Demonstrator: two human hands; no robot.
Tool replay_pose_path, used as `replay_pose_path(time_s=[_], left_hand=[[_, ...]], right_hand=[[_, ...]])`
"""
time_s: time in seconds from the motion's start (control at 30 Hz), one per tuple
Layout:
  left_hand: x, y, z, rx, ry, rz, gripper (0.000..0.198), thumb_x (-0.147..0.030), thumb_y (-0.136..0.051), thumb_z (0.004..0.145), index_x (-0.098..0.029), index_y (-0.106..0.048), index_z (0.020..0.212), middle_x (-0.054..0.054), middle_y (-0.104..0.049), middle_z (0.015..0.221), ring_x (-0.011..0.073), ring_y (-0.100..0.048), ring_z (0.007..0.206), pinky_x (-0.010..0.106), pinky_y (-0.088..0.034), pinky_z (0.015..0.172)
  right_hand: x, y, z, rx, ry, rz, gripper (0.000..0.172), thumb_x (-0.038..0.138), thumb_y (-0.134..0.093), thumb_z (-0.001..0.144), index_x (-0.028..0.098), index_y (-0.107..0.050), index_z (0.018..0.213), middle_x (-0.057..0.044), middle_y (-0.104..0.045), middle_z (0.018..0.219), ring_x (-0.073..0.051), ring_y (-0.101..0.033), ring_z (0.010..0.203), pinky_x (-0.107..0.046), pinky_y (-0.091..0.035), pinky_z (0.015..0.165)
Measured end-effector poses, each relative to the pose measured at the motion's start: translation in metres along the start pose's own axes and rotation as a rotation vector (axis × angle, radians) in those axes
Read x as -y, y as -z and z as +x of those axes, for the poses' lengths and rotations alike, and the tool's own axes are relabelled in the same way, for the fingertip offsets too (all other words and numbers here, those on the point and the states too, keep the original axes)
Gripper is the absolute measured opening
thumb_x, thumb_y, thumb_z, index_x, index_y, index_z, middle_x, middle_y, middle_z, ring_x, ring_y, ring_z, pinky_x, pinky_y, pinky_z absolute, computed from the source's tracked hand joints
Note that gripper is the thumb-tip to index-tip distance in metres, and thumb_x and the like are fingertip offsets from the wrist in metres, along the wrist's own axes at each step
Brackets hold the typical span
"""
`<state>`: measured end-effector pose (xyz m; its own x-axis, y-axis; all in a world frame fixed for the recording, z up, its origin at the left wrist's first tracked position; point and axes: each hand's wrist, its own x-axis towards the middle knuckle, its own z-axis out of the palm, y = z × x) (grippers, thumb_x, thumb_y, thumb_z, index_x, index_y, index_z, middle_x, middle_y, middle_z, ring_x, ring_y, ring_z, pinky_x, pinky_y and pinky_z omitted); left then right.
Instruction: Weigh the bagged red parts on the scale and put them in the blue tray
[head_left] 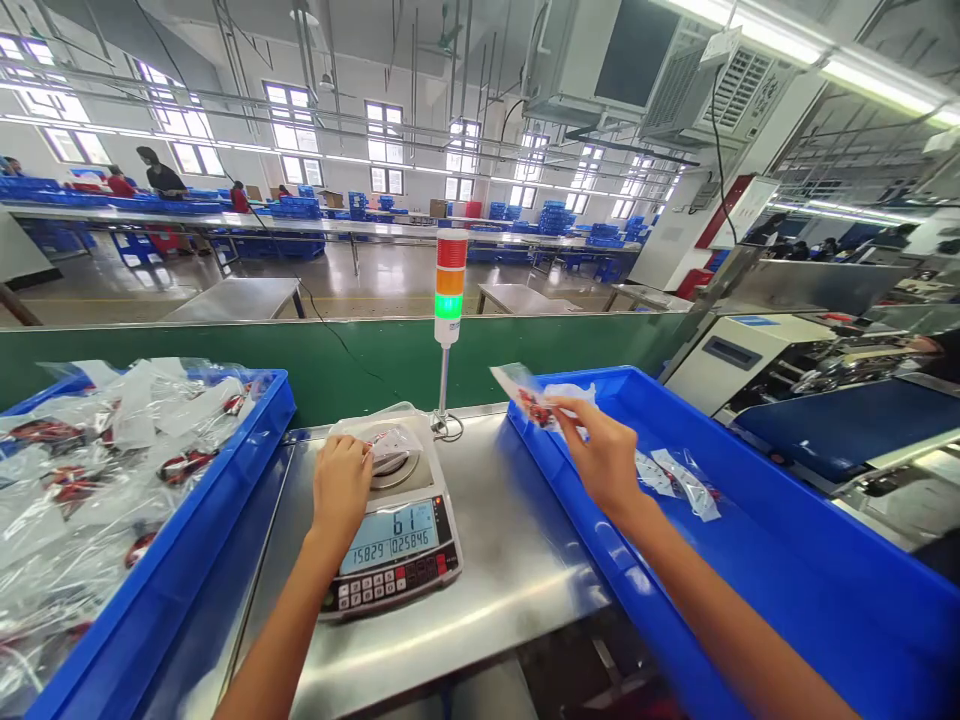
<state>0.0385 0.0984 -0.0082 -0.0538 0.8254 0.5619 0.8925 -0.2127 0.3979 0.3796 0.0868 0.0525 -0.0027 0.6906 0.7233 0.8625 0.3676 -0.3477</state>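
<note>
My left hand (343, 487) is at the left side of a digital scale (411, 585), its fingers closed on the edge of a clear plastic bag (393, 442) lying on the weighing pan. The scale's display is lit and reads 61 on its upper line. My right hand (602, 452) pinches another clear plastic bag (531, 402) with red parts inside, held up over the near-left rim of the right blue bin (574, 520). A few more bags (686, 482) with white paper lie in that bin, below and behind my right hand.
A blue bin (281, 400) heaped with bagged red parts stands to the left. Behind the scale rises a signal tower (450, 290) with its green light lit. A green panel (360, 365) borders the steel table (487, 500). Machinery with a conveyor (832, 425) stands right.
</note>
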Motion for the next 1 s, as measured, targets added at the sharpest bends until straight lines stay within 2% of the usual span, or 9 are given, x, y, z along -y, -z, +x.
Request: replay_pose_path(time_s=[0.1, 0.3, 0.37, 0.47, 0.57, 0.7, 0.87, 0.93, 1.0], left_hand=[[0.001, 0.019, 0.009, -0.095, 0.085, 0.032, 0.026, -0.033, -0.045, 0.089, -0.023, -0.06, 0.071, 0.012, -0.069, 0.082, 0.0309, -0.062, 0.088, 0.046, -0.052, 0.083], [0.037, 0.111, 0.023, -0.368, 0.379, 0.192, 0.039, -0.046, -0.041, 0.09, -0.015, -0.065, 0.085, 0.021, -0.069, 0.101, 0.0416, -0.061, 0.11, 0.063, -0.047, 0.097], [0.05, 0.133, 0.025, -0.405, 0.455, 0.255, 0.047, -0.048, -0.039, 0.092, -0.009, -0.065, 0.098, 0.026, -0.066, 0.119, 0.0476, -0.051, 0.127, 0.072, -0.04, 0.103], [0.067, 0.143, 0.023, -0.421, 0.513, 0.321, 0.058, -0.053, -0.038, 0.093, -0.005, -0.06, 0.117, 0.03, -0.054, 0.143, 0.0505, -0.038, 0.141, 0.077, -0.034, 0.106], [0.076, 0.135, 0.01, -0.447, 0.407, 0.323, 0.058, -0.056, -0.034, 0.093, -0.008, -0.061, 0.111, 0.03, -0.061, 0.132, 0.0476, -0.047, 0.136, 0.071, -0.037, 0.11], [0.066, 0.122, -0.026, -0.392, 0.302, 0.218, 0.045, -0.058, -0.033, 0.089, -0.023, -0.061, 0.089, 0.015, -0.072, 0.097, 0.0388, -0.066, 0.109, 0.059, -0.049, 0.104], [0.037, 0.107, -0.094, -0.259, 0.529, 0.0, 0.036, -0.065, -0.043, 0.085, -0.037, -0.064, 0.08, -0.003, -0.077, 0.091, 0.0287, -0.07, 0.074, 0.046, -0.055, 0.079], [0.036, 0.098, -0.121, -0.199, 0.614, -0.081, 0.03, -0.065, -0.049, 0.078, -0.04, -0.066, 0.073, -0.008, -0.077, 0.082, 0.0264, -0.069, 0.065, 0.041, -0.053, 0.067], [0.043, 0.088, -0.148, -0.123, 0.669, -0.149, 0.027, -0.061, -0.054, 0.071, -0.038, -0.069, 0.072, -0.007, -0.077, 0.077, 0.026, -0.072, 0.069, 0.037, -0.053, 0.064]], right_hand=[[0.041, -0.037, 0.013, 0.099, 0.137, 0.159, 0.032, 0.032, -0.045, 0.104, 0.026, -0.075, 0.111, -0.005, -0.08, 0.111, -0.024, -0.076, 0.099, -0.036, -0.059, 0.089], [0.092, -0.111, 0.03, 0.414, 0.39, 0.256, 0.032, 0.013, -0.049, 0.101, 0.027, -0.074, 0.116, -0.002, -0.078, 0.119, -0.02, -0.064, 0.128, -0.035, -0.055, 0.103], [0.1, -0.122, 0.03, 0.563, 0.445, 0.274, 0.032, 0.01, -0.054, 0.099, 0.027, -0.074, 0.116, -0.003, -0.077, 0.123, -0.02, -0.061, 0.133, -0.035, -0.054, 0.105], [0.088, -0.121, 0.026, 0.659, 0.485, 0.37, 0.029, 0.015, -0.059, 0.098, 0.025, -0.072, 0.122, -0.005, -0.073, 0.13, -0.02, -0.061, 0.132, -0.037, -0.051, 0.109], [0.037, -0.103, 0.024, 0.535, 0.332, 0.362, 0.028, 0.024, -0.052, 0.102, 0.023, -0.071, 0.123, -0.008, -0.073, 0.126, -0.02, -0.065, 0.122, -0.039, -0.051, 0.108], [-0.074, -0.063, 0.02, 0.317, -0.073, -0.059, 0.035, 0.026, -0.043, 0.101, 0.017, -0.071, 0.12, -0.012, -0.073, 0.123, -0.025, -0.062, 0.123, -0.044, -0.048, 0.109], [-0.19, -0.01, -0.026, 0.235, -0.537, -0.449, 0.051, 0.025, -0.042, 0.096, -0.002, -0.059, 0.136, -0.035, -0.052, 0.146, -0.048, -0.042, 0.142, -0.071, -0.036, 0.108], [-0.221, 0.002, -0.056, 0.285, -0.764, -0.576, 0.06, 0.036, -0.042, 0.098, 0.001, -0.052, 0.146, -0.036, -0.038, 0.157, -0.056, -0.033, 0.145, -0.076, -0.037, 0.103], [-0.247, 0.007, -0.083, 0.371, -0.898, -0.674, 0.062, 0.044, -0.037, 0.1, 0.01, -0.05, 0.15, -0.033, -0.039, 0.158, -0.058, -0.036, 0.144, -0.075, -0.043, 0.096]])
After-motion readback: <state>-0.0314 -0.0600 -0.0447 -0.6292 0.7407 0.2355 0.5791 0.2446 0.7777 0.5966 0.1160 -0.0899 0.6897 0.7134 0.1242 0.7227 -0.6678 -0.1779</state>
